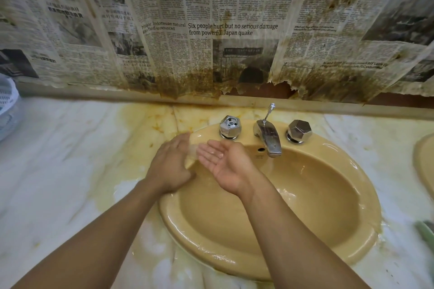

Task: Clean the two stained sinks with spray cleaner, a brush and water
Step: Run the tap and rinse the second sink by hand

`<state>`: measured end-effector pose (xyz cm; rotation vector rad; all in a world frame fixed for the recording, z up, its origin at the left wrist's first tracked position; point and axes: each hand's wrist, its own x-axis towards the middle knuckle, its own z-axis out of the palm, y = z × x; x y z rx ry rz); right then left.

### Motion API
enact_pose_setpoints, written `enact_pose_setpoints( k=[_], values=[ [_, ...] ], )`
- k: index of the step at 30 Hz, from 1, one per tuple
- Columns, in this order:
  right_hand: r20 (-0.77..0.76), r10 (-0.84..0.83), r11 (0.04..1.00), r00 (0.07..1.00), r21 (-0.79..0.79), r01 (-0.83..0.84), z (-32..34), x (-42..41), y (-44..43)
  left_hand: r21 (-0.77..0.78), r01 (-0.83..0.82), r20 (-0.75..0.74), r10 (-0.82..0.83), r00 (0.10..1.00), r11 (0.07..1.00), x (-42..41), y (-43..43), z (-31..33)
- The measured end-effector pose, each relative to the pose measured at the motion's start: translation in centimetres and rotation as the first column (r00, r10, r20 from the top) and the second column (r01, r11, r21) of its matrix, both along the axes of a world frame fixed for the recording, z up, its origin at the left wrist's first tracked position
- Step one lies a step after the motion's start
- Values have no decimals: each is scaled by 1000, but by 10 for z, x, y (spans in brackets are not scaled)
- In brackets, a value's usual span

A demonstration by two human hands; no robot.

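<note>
The left hand lies palm down with its fingers straight and close together, over the far-left rim of the tan sink. The fingertips are blurred, so I cannot tell whether they press the rim or hang just above it. The right hand is just beside it, palm up, fingers spread flat and relaxed, wet and shining, held over the left part of the basin. Neither hand holds anything.

The sink is set into a pale marbled counter and is wet, with water pooled on its near rim. Yellow-brown stains spread over the counter round its left and far sides. At the far rim stand a chrome faucet with a pull rod behind it, a left knob with its top open, and a faceted right knob.

The edge of a second sink shows at the right. A blurred green object lies near right, and a white basket sits far left. Stained, torn newspaper covers the wall behind.
</note>
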<state>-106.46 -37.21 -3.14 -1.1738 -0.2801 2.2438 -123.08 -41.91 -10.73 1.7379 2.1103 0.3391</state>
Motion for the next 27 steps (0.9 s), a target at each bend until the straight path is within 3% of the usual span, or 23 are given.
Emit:
enact_pose_setpoints(
  k=[4,8,10,16,21,24,27],
  values=[
    [132,-77,997,988,-12,80,-10,25,-3,-36,37,112,-33,993,999,-11,17,5],
    [52,-456,866,889,-205,456,-32,89,6,15,-86,189,81,979,996,-7,-10,-2],
    [60,-524,827,849,-204,525,-39,111,9,47,-158,201,146,969,986,0,-35,-6],
    [68,-419,894,905,-145,424,-37,112,5,88,-247,142,233,962,965,14,-61,-12],
    [-1,-77,996,997,-38,77,-18,46,-11,40,-110,-57,113,992,993,6,-28,-13],
    [97,136,986,986,85,-144,2,7,-20,7,-46,-123,47,991,999,4,-25,-13],
    [167,139,978,976,132,-162,2,3,-28,20,-23,-119,25,993,1000,8,-42,-13]
  ],
)
